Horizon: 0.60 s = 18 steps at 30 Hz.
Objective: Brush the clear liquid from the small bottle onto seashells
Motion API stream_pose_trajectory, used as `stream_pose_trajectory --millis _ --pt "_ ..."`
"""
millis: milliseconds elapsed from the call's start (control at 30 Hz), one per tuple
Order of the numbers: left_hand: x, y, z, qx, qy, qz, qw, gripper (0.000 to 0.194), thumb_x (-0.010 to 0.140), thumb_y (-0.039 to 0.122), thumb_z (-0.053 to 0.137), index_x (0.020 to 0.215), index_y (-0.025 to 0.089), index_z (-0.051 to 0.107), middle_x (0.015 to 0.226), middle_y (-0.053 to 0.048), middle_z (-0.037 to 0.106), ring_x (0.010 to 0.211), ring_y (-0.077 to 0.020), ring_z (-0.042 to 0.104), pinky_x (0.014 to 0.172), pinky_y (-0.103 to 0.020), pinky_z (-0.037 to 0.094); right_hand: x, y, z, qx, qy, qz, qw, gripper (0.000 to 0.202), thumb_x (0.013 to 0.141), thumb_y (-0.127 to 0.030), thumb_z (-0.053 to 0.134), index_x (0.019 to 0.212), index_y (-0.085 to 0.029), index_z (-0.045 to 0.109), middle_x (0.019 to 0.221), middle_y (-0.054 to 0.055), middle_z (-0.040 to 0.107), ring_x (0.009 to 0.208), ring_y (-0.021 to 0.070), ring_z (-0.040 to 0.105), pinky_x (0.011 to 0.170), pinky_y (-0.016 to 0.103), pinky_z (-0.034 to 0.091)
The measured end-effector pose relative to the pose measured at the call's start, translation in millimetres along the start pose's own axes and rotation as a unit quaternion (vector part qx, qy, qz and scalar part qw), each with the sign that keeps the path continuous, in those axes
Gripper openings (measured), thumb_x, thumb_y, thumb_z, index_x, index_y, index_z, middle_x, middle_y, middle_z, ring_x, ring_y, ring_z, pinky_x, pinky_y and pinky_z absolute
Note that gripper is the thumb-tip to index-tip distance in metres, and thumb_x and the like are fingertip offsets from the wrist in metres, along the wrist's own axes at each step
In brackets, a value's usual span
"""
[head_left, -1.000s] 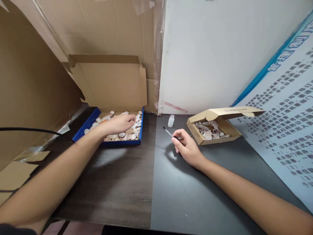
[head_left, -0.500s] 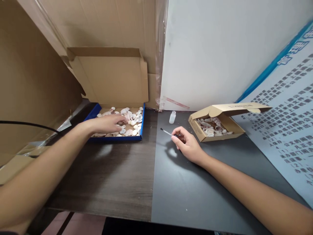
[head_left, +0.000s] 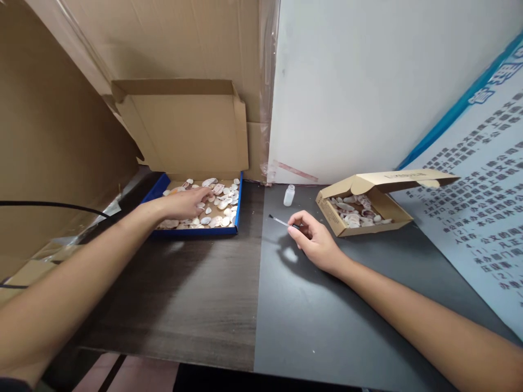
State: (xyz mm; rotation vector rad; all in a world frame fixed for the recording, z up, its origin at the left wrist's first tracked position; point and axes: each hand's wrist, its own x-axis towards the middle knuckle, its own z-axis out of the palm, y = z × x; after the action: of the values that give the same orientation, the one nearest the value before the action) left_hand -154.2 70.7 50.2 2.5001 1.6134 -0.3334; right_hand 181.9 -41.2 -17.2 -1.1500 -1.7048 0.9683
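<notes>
Over the blue-edged box [head_left: 196, 231] on the left, my left hand [head_left: 188, 203] reaches in among several pale shells [head_left: 224, 204]. Its fingers are partly bent at the shells; whether they pinch one is too small to tell. My right hand [head_left: 310, 237] is closed around the black cap of a small brush [head_left: 280, 220], whose dark tip points left above the grey surface. A small open bottle [head_left: 289, 195] with whitish contents stands upright just behind my right hand.
A smaller cardboard box [head_left: 370, 230] with shells and a raised lid lies at the right. Cardboard walls [head_left: 188, 43] and a white panel [head_left: 347, 81] stand behind. A printed sheet [head_left: 469, 218] is at the far right, a black cable [head_left: 57, 204] at the left.
My left hand has shifted slightly within the box, and its fingers are drawn closer together over the shells. My right hand still holds the brush in nearly the same place.
</notes>
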Motion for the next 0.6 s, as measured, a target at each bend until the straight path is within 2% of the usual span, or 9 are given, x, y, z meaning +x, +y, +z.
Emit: stream_pose_trajectory --millis 133,267,433,600 --pt "1 0 2.4 0.018 0.003 0.015 1.000 0.040 0.071 0.016 0.049 0.110 0.018 0.057 0.113 -0.012 0.067 0.095 -0.0261 0.063 0.079 -0.032 0.045 0 0 0 0.002 -0.003 0.003 1.000 0.017 0.093 -0.038 0.055 0.094 -0.022 0.051 0.076 -0.004 0.047 0.059 0.0110 0.042 0.055 0.026 0.038" --pt "0 -3 0.7 -0.007 0.011 0.046 0.999 0.030 0.069 0.013 0.046 0.096 0.019 0.058 0.106 -0.009 0.064 0.092 -0.0222 0.059 0.079 -0.029 0.044 1 -1 0 0.003 -0.003 0.004 1.000 0.017 0.093 -0.038 0.055 0.093 -0.022 0.052 0.076 -0.004 0.047 0.059 0.0112 0.043 0.055 0.026 0.038" --pt "-3 -9 -10.4 -0.095 0.006 0.042 0.995 0.026 0.078 0.020 0.044 0.098 0.019 0.060 0.107 -0.010 0.063 0.094 -0.0217 0.059 0.084 -0.031 0.046 2 -1 0 0.004 -0.004 0.004 1.000 0.017 0.093 -0.038 0.054 0.091 -0.022 0.051 0.070 -0.006 0.044 0.057 0.0111 0.041 0.055 0.025 0.037" --pt "-5 -7 -22.1 -0.146 0.011 0.012 0.989 0.025 0.087 0.032 0.042 0.099 0.020 0.060 0.100 -0.009 0.067 0.088 -0.0205 0.061 0.079 -0.029 0.047 2 -4 0 -0.001 -0.005 0.005 1.000 0.016 0.092 -0.038 0.054 0.091 -0.022 0.051 0.069 -0.006 0.044 0.056 0.0109 0.041 0.055 0.025 0.036"
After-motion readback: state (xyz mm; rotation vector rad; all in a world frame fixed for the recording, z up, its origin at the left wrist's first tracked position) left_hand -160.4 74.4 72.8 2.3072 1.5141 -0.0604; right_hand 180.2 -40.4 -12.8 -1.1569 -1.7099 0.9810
